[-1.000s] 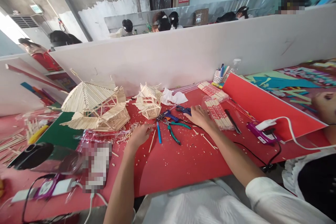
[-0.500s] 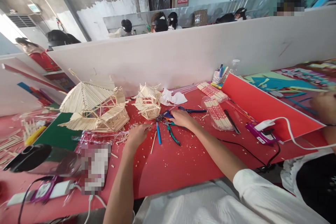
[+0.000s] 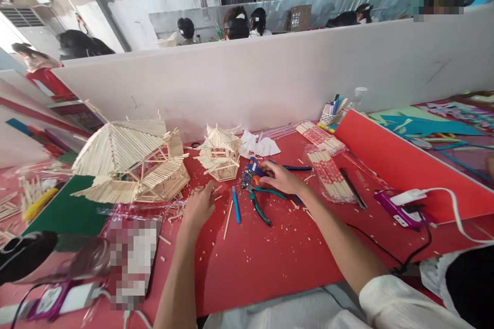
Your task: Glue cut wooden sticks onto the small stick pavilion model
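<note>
My right hand point(image 3: 281, 177) is curled around a blue tool point(image 3: 251, 168) with an orange part; its exact kind is partly hidden under my fingers. Touching it from below are pliers with green handles point(image 3: 259, 209). My left hand point(image 3: 199, 206) rests low over the red table, fingertips pinched at a short thin wooden stick point(image 3: 217, 188). Between the hands lie a blue pen-like stick point(image 3: 236, 204) and a loose wooden stick point(image 3: 228, 220). Just beyond stands a small pavilion model of wooden sticks point(image 3: 221, 151).
A larger stick pavilion point(image 3: 123, 149) stands left on a green board point(image 3: 73, 205). Packs of wooden sticks point(image 3: 330, 175) and a black pen point(image 3: 353, 188) lie right, before a red board point(image 3: 405, 164). Power strips, cables and a phone point(image 3: 135, 262) occupy the sides. A white partition point(image 3: 270, 77) closes the back.
The view has shifted slightly, so the table things sit a little farther right. My right hand's fingers have spread somewhat over the blue tool. My left hand has moved little.
</note>
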Demonstrator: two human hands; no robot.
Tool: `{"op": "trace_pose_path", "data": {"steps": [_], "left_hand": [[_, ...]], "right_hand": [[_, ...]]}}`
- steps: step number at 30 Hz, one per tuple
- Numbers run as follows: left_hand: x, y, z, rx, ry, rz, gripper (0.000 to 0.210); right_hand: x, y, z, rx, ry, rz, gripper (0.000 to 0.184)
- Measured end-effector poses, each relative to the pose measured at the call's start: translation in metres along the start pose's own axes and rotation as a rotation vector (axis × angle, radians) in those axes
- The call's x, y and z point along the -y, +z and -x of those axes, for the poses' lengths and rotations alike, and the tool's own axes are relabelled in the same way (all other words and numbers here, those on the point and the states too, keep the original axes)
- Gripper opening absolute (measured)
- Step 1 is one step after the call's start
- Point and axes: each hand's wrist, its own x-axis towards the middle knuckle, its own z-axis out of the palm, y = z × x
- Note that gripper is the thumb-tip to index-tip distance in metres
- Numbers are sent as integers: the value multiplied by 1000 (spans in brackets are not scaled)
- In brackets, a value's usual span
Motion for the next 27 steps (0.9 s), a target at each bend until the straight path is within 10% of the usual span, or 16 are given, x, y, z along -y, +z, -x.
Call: {"op": "trace_pose_path", "data": {"steps": [19, 27], "left_hand": [[6, 22, -5, -240, 247, 290, 25], [13, 28, -5, -302, 308, 350, 40]], "right_hand": [[22, 16, -4, -276, 107, -262, 32], [31, 5, -2, -137, -22, -171, 40]]}}
